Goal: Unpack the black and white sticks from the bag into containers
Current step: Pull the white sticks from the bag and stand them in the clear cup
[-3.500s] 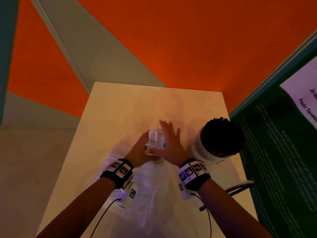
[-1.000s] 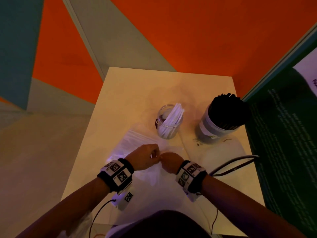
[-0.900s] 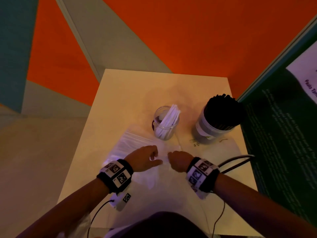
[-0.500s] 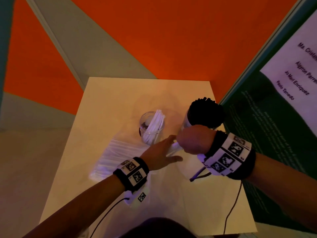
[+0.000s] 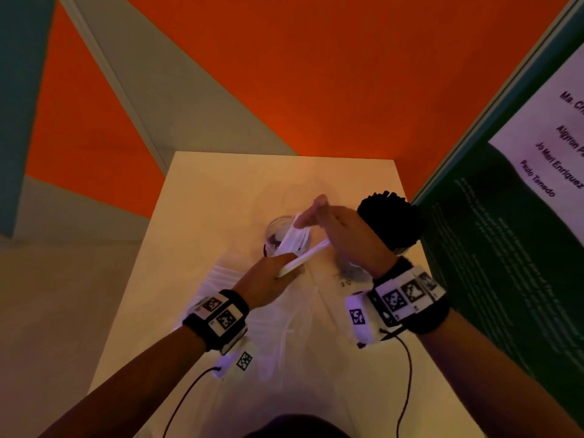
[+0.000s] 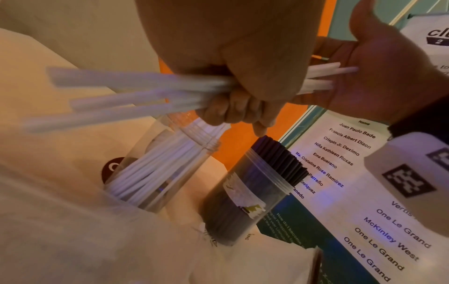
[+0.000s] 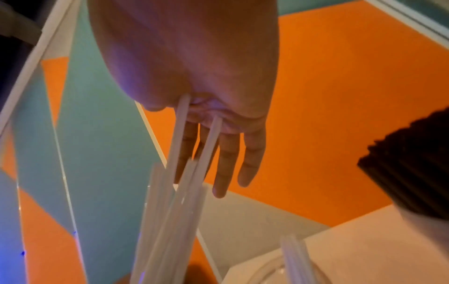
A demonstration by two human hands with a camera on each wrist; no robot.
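Left hand (image 5: 268, 279) fist-grips a white stick bundle (image 5: 308, 256) just above the clear jar (image 5: 275, 229); right hand (image 5: 344, 235), fingers straight, palm squares the stick ends. Black-stick jar (image 5: 392, 222) hugs table's right edge; far tabletop (image 5: 221, 191) free. Left wrist view alone shows jar sides.

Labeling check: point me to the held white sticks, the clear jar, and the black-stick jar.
white sticks (image 6: 136, 90), left wrist view, blurred shafts left of the fist.
clear jar (image 6: 155, 167), left wrist view, side wall.
black-stick jar (image 6: 243, 201), left wrist view, labelled side wall.
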